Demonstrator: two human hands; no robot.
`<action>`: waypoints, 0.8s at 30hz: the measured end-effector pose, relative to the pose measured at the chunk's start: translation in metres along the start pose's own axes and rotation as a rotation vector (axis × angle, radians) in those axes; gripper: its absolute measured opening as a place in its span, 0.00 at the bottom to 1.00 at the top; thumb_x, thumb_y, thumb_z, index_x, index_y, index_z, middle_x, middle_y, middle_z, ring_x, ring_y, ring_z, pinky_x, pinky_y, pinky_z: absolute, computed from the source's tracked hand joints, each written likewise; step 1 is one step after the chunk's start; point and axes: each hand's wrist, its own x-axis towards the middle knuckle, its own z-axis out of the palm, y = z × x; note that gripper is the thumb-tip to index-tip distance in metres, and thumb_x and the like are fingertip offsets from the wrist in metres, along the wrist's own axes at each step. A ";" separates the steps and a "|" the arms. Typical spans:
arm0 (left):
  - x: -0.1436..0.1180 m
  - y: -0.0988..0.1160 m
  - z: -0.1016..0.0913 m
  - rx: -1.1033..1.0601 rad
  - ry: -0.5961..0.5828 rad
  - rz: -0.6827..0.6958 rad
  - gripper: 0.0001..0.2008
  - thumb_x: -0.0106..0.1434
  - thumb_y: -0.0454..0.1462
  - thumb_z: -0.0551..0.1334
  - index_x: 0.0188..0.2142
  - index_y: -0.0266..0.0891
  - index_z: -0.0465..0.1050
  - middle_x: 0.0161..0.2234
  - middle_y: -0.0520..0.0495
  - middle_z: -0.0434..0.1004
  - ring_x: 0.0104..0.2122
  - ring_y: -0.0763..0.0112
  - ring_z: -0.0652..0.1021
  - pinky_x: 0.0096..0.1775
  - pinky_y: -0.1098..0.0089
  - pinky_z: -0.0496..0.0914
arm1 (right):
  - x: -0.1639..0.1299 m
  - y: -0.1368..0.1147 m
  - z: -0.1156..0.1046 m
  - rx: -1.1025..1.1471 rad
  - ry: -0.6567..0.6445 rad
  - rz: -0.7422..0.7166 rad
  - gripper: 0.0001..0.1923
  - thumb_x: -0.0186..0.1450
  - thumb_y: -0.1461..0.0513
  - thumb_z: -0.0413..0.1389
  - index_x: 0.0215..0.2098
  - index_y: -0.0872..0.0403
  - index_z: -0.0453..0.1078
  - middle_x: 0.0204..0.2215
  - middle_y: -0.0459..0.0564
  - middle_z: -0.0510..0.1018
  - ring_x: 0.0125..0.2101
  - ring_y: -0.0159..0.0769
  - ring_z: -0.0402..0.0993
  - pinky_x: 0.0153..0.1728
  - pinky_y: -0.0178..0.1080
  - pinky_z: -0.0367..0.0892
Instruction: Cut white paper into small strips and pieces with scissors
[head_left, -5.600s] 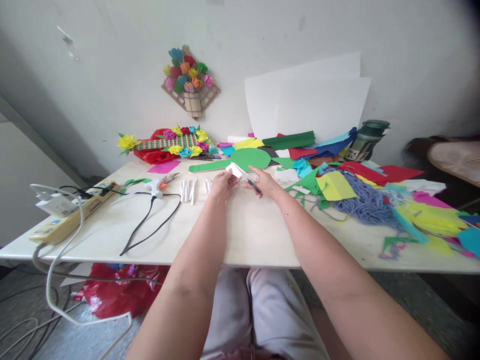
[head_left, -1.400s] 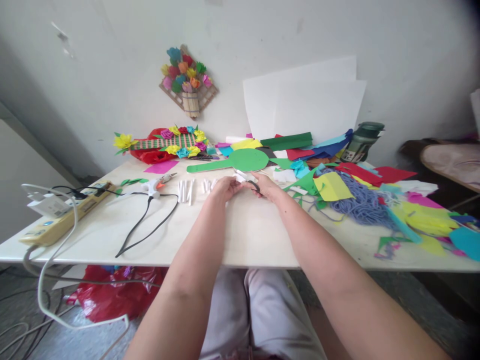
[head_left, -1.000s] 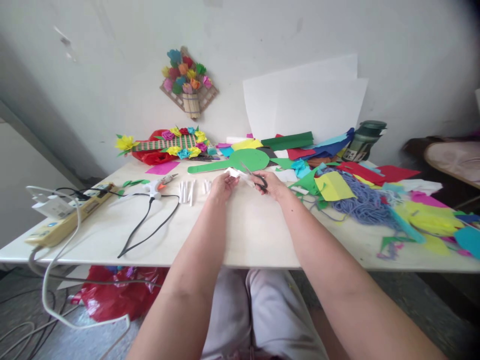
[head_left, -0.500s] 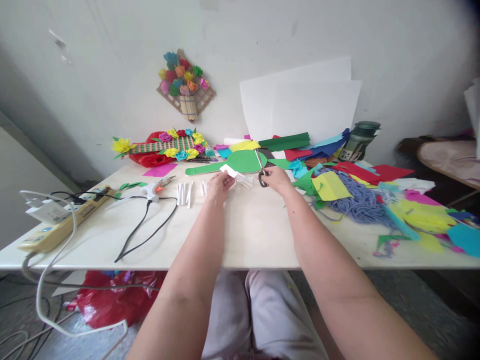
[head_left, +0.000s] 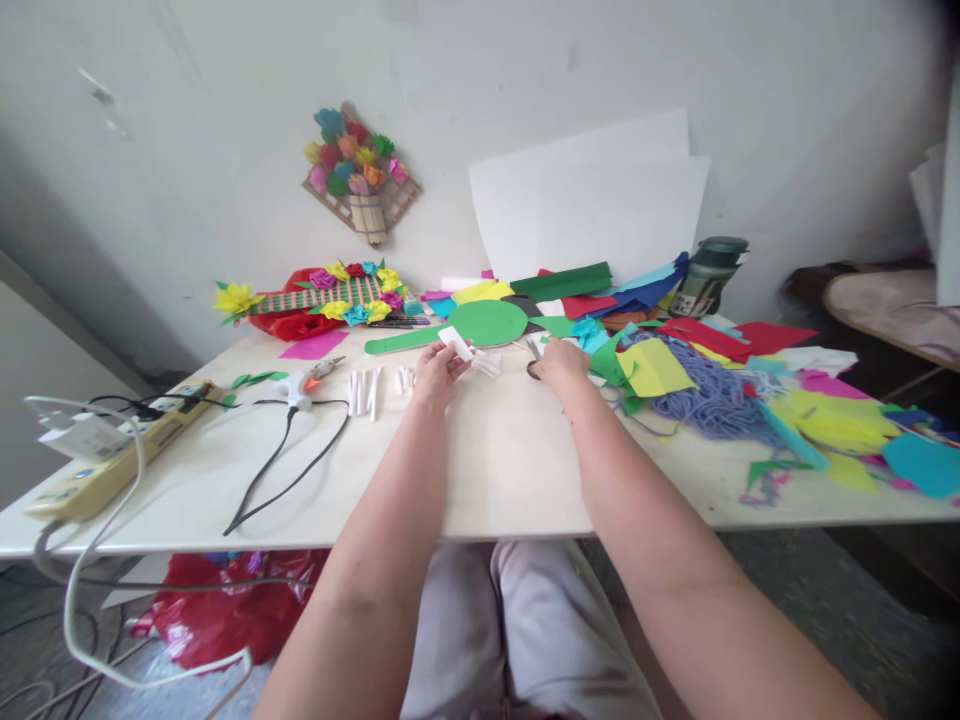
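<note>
The left hand [head_left: 436, 364] had its fingers [head_left: 447, 350] pinched on a small white paper piece [head_left: 457, 343], a short folded strip held tilted just above the table [head_left: 480, 470], in front of the green paddle-shaped cutout [head_left: 480, 323]. The right hand [head_left: 559, 360] lay curled over the black-handled scissors [head_left: 532, 358], fingers closed about the handles, the blades low against the tabletop; whether the blades were parted could not be told. Just left of the left hand lay a row of rolled white paper sticks [head_left: 367, 388], then a glue gun [head_left: 304, 380] with its black cord. To the right sat blue yarn [head_left: 712, 395] among coloured paper scraps.

Half a second before, the scissors had stood with blades pointing up by the green cutout; now they were lowered to the table, farther right, well apart from the paper piece.
</note>
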 end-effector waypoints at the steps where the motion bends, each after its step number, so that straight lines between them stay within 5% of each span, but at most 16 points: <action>1: -0.001 0.000 0.001 0.008 -0.009 -0.001 0.06 0.55 0.33 0.60 0.33 0.36 0.63 0.32 0.43 0.77 0.30 0.70 0.78 0.33 0.71 0.71 | -0.001 0.000 -0.001 -0.008 0.001 0.001 0.22 0.52 0.60 0.58 0.44 0.60 0.71 0.43 0.61 0.74 0.43 0.46 0.72 0.38 0.39 0.66; 5: -0.001 -0.002 0.002 0.036 -0.049 -0.009 0.08 0.54 0.35 0.62 0.34 0.36 0.66 0.33 0.45 0.77 0.28 0.74 0.77 0.33 0.72 0.70 | -0.003 -0.003 -0.002 0.010 0.073 -0.027 0.17 0.54 0.63 0.56 0.42 0.60 0.73 0.42 0.62 0.75 0.46 0.47 0.69 0.39 0.40 0.65; 8: -0.001 -0.004 0.003 0.057 -0.099 0.027 0.09 0.51 0.36 0.65 0.32 0.36 0.69 0.32 0.48 0.76 0.28 0.76 0.75 0.34 0.73 0.69 | -0.005 -0.009 -0.002 0.258 0.083 -0.142 0.12 0.59 0.57 0.52 0.33 0.56 0.75 0.37 0.57 0.78 0.40 0.42 0.73 0.35 0.37 0.65; 13: -0.002 -0.008 0.007 0.157 -0.170 0.062 0.09 0.47 0.38 0.68 0.29 0.37 0.73 0.27 0.51 0.74 0.27 0.77 0.73 0.35 0.74 0.65 | -0.018 -0.028 0.007 0.983 -0.329 -0.363 0.11 0.59 0.57 0.55 0.32 0.56 0.71 0.24 0.47 0.77 0.18 0.25 0.68 0.16 0.27 0.60; 18: -0.003 -0.008 0.010 0.199 -0.204 0.022 0.11 0.45 0.39 0.68 0.28 0.37 0.74 0.27 0.50 0.74 0.26 0.77 0.72 0.34 0.74 0.64 | -0.022 -0.037 0.012 1.150 -0.381 -0.301 0.11 0.57 0.63 0.58 0.19 0.58 0.63 0.12 0.42 0.70 0.10 0.22 0.61 0.10 0.25 0.56; 20: -0.002 -0.007 0.009 0.211 -0.154 0.022 0.13 0.46 0.41 0.68 0.31 0.37 0.75 0.31 0.48 0.75 0.29 0.76 0.72 0.34 0.74 0.65 | -0.015 -0.032 0.011 1.258 -0.293 -0.188 0.12 0.57 0.62 0.58 0.20 0.57 0.63 0.12 0.41 0.69 0.10 0.22 0.61 0.09 0.25 0.55; 24: 0.002 -0.004 0.005 0.194 0.067 0.031 0.14 0.47 0.41 0.67 0.32 0.36 0.73 0.31 0.46 0.74 0.28 0.76 0.71 0.30 0.74 0.65 | 0.005 -0.011 0.007 1.736 0.216 0.207 0.13 0.61 0.54 0.53 0.26 0.55 0.60 0.15 0.40 0.71 0.13 0.22 0.65 0.13 0.25 0.61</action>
